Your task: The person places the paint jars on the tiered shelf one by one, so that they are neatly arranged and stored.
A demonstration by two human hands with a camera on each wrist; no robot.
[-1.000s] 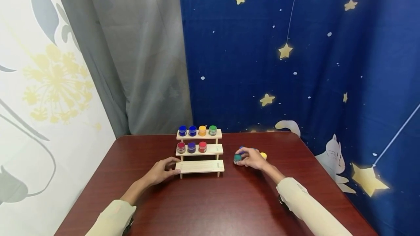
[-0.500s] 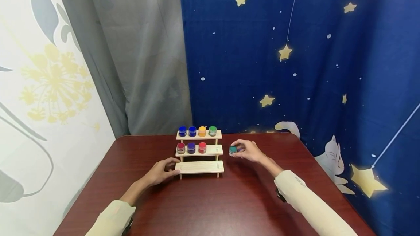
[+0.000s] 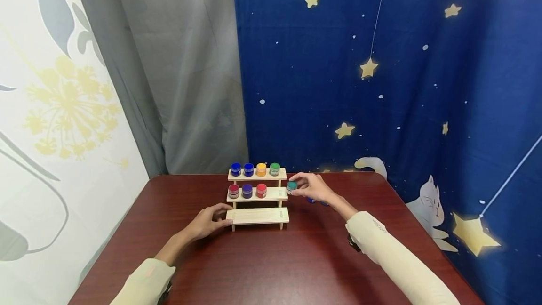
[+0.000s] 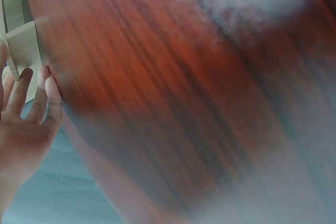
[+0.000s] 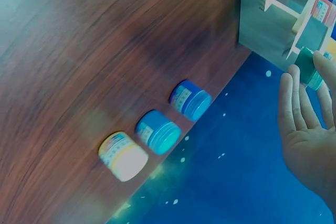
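Note:
In the head view my right hand [image 3: 315, 188] pinches a teal-green paint jar [image 3: 291, 187] between thumb and fingers, at the right end of the middle tier of a three-tier wooden rack [image 3: 258, 216]. Whether the jar touches the rack cannot be told. That tier bears a dark red jar [image 3: 234, 191], a purple jar [image 3: 247, 191] and a red jar [image 3: 261, 191]. Two blue jars, a yellow jar [image 3: 261, 169] and a green jar [image 3: 274, 169] stand on the top tier; the bottom one bears none. My left hand [image 3: 205, 221] grips the bottom tier's left end.
In the right wrist view, a yellow-labelled jar [image 5: 123, 156], a lighter blue jar [image 5: 157, 132] and a dark blue jar [image 5: 190, 100] stand in a row on the dark red table [image 5: 79, 77]. Behind the table hang a grey curtain [image 3: 199, 84] and a blue starry curtain [image 3: 305, 84].
My right hand has lifted the teal-green jar off the table and carried it left and away from me to the middle tier's right end. The left hand has stayed at the rack.

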